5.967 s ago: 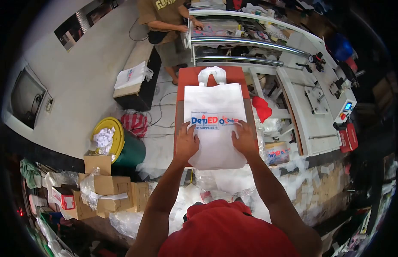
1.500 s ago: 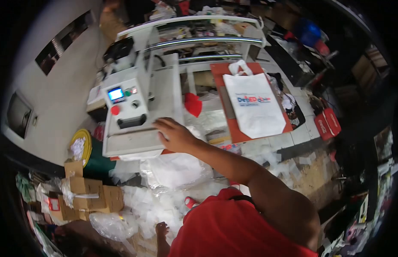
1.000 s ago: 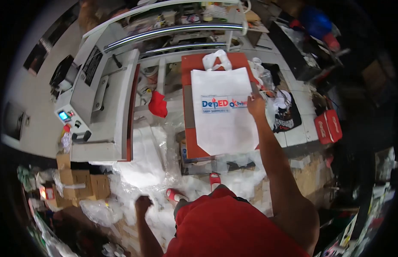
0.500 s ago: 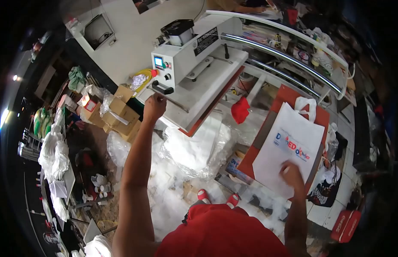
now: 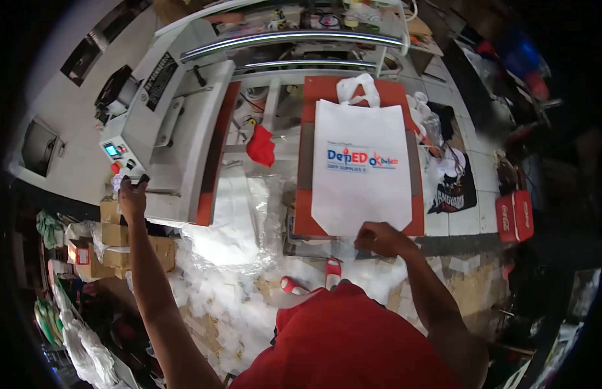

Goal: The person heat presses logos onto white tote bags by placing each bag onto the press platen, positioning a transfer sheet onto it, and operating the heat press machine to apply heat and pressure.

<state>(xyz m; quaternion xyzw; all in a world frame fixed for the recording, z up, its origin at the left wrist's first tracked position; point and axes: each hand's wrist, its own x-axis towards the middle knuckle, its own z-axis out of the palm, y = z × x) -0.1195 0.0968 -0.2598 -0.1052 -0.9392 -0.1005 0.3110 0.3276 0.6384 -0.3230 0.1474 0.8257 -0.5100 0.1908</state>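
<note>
1. Grasping black handle on front of heat press with left hand, fingers wrapped round it.
2. Right hand at near edge of white tote bag, toward its right corner; fingers bent, cannot tell whether gripping the edge or only near it.
3. Tote bag flat on red platen, carry loops at far end, blue-and-red "DepED" print face up.
4. Heat press left of platen, well apart from bag; screen lit, red button just below.
5. Red cloth between press and platen.
6. Black "VANGUARD" item right of platen; red Coca-Cola cooler farther right.
7. Cardboard boxes lower left, near press.
</note>
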